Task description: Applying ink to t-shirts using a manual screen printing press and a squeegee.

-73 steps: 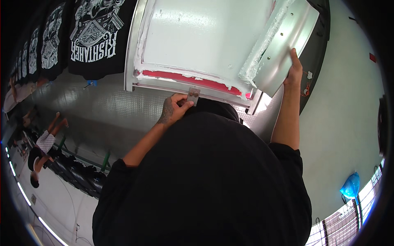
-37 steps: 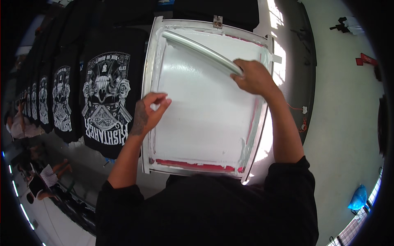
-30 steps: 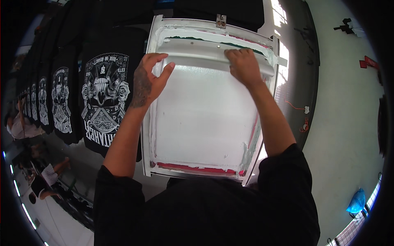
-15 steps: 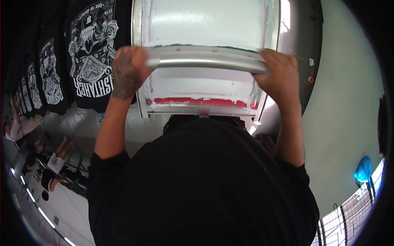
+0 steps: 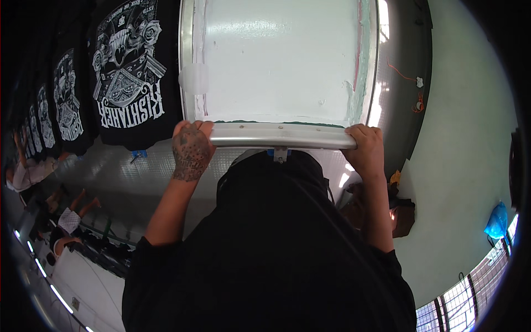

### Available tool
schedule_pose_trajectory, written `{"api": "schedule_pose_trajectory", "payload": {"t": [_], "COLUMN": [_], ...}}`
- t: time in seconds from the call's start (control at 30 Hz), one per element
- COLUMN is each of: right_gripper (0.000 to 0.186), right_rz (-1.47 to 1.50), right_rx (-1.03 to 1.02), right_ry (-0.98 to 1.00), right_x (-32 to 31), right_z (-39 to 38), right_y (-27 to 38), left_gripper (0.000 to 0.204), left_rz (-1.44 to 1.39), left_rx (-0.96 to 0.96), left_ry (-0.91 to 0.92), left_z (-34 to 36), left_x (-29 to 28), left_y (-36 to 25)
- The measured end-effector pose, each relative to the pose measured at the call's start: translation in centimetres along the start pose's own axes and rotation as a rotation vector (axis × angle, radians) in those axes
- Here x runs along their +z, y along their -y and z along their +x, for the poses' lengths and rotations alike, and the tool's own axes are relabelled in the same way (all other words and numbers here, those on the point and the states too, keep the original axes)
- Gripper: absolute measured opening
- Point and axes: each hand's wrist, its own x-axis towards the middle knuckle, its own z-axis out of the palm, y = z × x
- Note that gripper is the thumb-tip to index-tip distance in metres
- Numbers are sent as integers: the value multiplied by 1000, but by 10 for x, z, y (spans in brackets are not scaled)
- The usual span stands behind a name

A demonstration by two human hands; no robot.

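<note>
A wide squeegee with a silver metal handle (image 5: 282,136) spans the near end of a printing screen, with a thin dark green edge along its far side. My left hand (image 5: 192,149), tattooed on the back, is closed around the squeegee's left end. Its right end is gripped by my right hand (image 5: 365,148). Beyond the squeegee, the screen's pale mesh (image 5: 282,66) looks smeared with white ink. Silver frame rails (image 5: 373,61) run along both sides. A small metal clamp (image 5: 281,155) with blue parts shows at the near edge, in front of my body.
Black shirts with white skull-and-rose prints (image 5: 127,66) hang in a row on the left. Other people (image 5: 69,221) are at the far left. A blue plastic bag (image 5: 496,220) is at right, and an orange cord (image 5: 418,102) lies on a dark surface beside the screen.
Both hands have pulled the squeegee toward my body, from mid-screen to the near end. The red strip at the screen's near end is now covered.
</note>
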Motion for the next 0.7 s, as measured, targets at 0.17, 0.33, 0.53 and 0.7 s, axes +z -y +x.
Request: {"api": "schedule_pose_trajectory", "payload": {"t": [0.17, 0.33, 0.53, 0.7], "right_gripper": [32, 23, 24, 38], "right_rz": [8, -6, 5, -138], "right_rx": [54, 117, 137, 77], "right_ry": [-106, -143, -266, -262], "right_x": [28, 28, 28, -5], "right_z": [-30, -19, 33, 190], "right_y": [4, 6, -6, -54], "left_gripper": [24, 23, 30, 11], "left_rz": [-62, -86, -62, 28], "left_rx": [3, -33, 66, 70], "left_ry": [-61, -34, -212, -274], "left_z": [-33, -31, 38, 211], "left_x": [22, 23, 38, 45], "left_y": [0, 5, 27, 83]}}
